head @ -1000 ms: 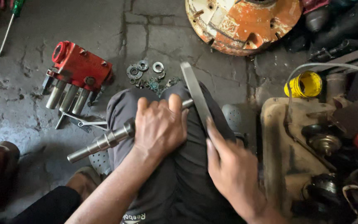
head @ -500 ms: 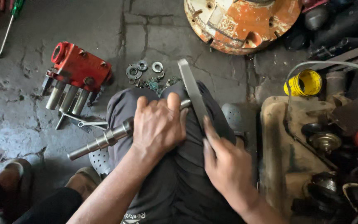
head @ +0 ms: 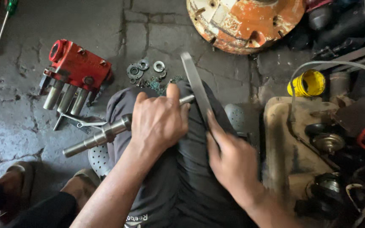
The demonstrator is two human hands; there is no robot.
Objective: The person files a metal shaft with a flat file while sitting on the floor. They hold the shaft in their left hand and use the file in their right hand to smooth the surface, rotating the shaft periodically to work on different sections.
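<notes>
1. The left hand closed its grip around a grey stepped steel shaft lying across the knee.
2. The right hand gripped a flat file, seemingly touching the shaft's tip.

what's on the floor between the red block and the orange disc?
Head view: a cluster of small washers and rings between the red block and the orange disc.

Red valve block, loose washers, yellow tub — all on cracked concrete floor.
</notes>
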